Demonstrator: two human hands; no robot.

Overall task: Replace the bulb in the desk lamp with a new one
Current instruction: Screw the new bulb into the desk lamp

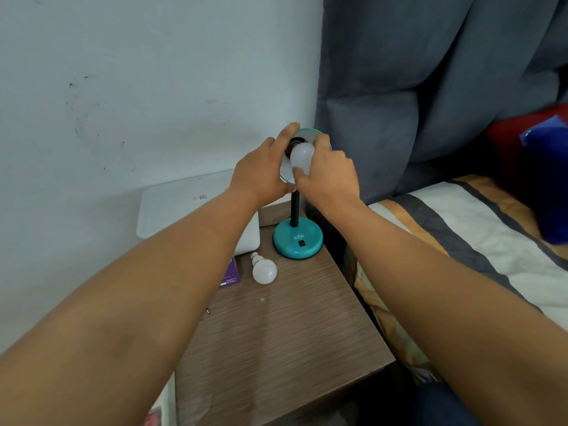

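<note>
A teal desk lamp stands on a brown bedside table (276,333), its round base (297,241) near the far right corner. My left hand (261,170) grips the rim of the lamp shade (307,131), which is tilted toward me. My right hand (325,176) is closed around a white bulb (302,155) whose base sits at the dark socket inside the shade. A second white bulb (264,269) lies loose on the table in front of the lamp base, screw cap pointing away from me.
A white box (181,210) leans against the wall behind the table. A purple carton (231,273) lies left of the loose bulb. A bed with a striped cover (476,241) is at the right, and a grey curtain (415,87) hangs behind it.
</note>
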